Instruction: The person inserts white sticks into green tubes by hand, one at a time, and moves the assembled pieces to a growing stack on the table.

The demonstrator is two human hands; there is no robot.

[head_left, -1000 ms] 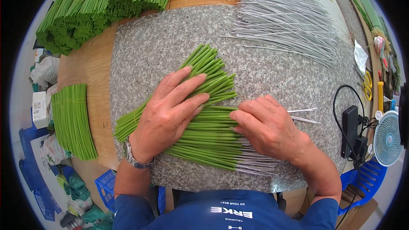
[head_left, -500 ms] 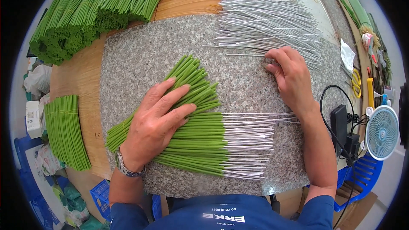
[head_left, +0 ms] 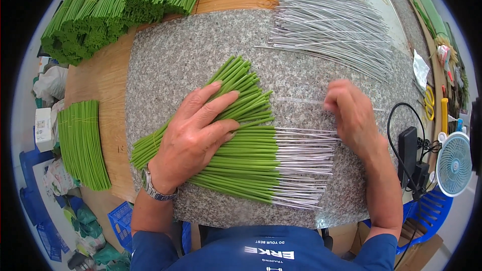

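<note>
My left hand [head_left: 188, 135], a metal watch on its wrist, rests across a fanned bundle of green plastic tubes [head_left: 238, 158]. Its fingers curve over the tubes and hold them against the stone slab. White-silver wires [head_left: 301, 170] stick out of the right ends of many tubes. The upper tubes [head_left: 241, 80] slant away and show no wire at their ends. My right hand [head_left: 350, 113], smeared by motion, pinches a thin metal wire [head_left: 301, 101]. This wire lies level above the wired rows, its left tip close to the tube ends.
A heap of loose silver wires [head_left: 331, 25] lies at the far right of the grey stone slab [head_left: 201, 35]. Big green tube bundles [head_left: 115, 10] fill the far left, with a smaller bundle [head_left: 84, 145] nearer. Yellow scissors [head_left: 429, 103], a black cable [head_left: 396, 108] and a small fan [head_left: 453, 163] are at right.
My right hand has come away from the wire heap toward me, carrying one wire to beside the tube ends. My left hand stays on the bundle. The whole view has shifted slightly.
</note>
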